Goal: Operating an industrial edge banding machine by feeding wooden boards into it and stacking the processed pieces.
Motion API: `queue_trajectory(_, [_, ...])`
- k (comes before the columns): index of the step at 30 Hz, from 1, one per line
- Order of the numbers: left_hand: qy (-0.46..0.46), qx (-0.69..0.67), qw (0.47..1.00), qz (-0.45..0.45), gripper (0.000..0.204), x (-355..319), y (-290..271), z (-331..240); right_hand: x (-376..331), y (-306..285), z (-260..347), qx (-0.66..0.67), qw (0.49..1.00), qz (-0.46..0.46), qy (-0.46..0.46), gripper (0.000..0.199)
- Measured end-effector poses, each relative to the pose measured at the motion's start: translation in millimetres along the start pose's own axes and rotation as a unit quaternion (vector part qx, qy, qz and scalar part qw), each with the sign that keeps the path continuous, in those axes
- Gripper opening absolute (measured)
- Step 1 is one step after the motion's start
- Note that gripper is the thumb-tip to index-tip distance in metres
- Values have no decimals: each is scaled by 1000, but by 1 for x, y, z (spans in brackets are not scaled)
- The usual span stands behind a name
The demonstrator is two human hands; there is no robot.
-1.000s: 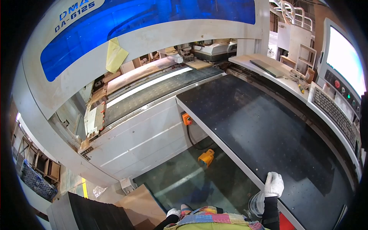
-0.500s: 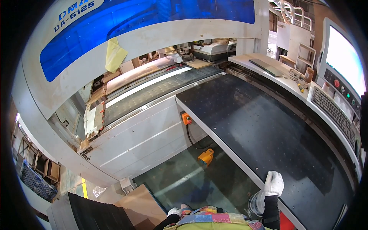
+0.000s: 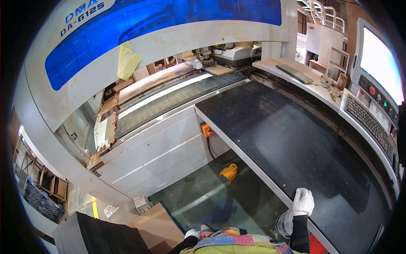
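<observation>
My right hand [image 3: 303,202], in a white glove, rests near the left edge of a long black perforated worktable [image 3: 270,131]. Its fingers are curled into a loose fist with nothing visible in them. Low in the picture, close to my body, is my left hand [image 3: 193,233], also in a white glove. It hangs beside a brown board [image 3: 154,224], and its fingers are too small and partly hidden to make out. Under the table edge by my right wrist stands a clear round container [image 3: 284,223], partly covered by my arm.
A large machine with a blue window [image 3: 160,27] spans the far side over its bed [image 3: 169,99]. On the floor lies a yellow foot pedal [image 3: 229,172]. At right are a keyboard [image 3: 368,122] and a lit screen [image 3: 382,63]; a dark stack [image 3: 105,235] stands lower left.
</observation>
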State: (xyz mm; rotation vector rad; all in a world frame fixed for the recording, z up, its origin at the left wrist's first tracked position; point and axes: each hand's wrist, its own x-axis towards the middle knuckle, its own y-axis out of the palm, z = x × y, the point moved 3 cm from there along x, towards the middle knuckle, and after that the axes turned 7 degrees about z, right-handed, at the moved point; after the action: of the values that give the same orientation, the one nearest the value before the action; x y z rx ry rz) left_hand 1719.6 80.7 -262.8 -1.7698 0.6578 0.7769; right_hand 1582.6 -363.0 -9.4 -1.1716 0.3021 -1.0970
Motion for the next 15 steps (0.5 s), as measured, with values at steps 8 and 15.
queue_trajectory(8, [-34, -16, 999, 3, 41, 1, 3, 0, 0, 0, -1, -9, 1000, -4, 10, 20])
queue_trajectory(15, [-9, -1, 1000, 5, 42, -2, 1, 0, 0, 1, -1, 1, 1000, -4, -8, 20])
